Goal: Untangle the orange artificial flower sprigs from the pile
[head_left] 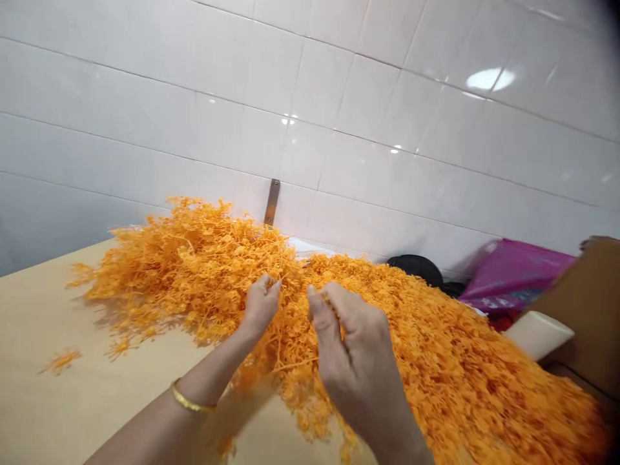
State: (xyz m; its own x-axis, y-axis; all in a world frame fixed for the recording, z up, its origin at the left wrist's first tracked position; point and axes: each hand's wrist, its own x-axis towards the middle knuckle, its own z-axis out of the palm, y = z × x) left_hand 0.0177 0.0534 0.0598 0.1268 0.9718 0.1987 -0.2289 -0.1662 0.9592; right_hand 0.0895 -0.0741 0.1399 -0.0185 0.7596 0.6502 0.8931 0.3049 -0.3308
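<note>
Head view: left hand [259, 310] and right hand [358, 368] half-buried in orange sprigs [436, 361].

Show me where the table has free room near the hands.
Free tabletop lies at lower left, bordered by the orange sprig pile, a stray clump and the left forearm. A narrow patch sits below the left hand, beside the right hand. Right of the hands it is crowded: the pile covers the tabletop.

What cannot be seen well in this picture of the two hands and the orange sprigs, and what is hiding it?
Head view:
What the left hand and right hand pinch: hidden by their fingers.
Black object: lower part hidden behind the orange sprigs.
Pink bag: partly hidden by a brown board, which the right image edge cuts off.
</note>
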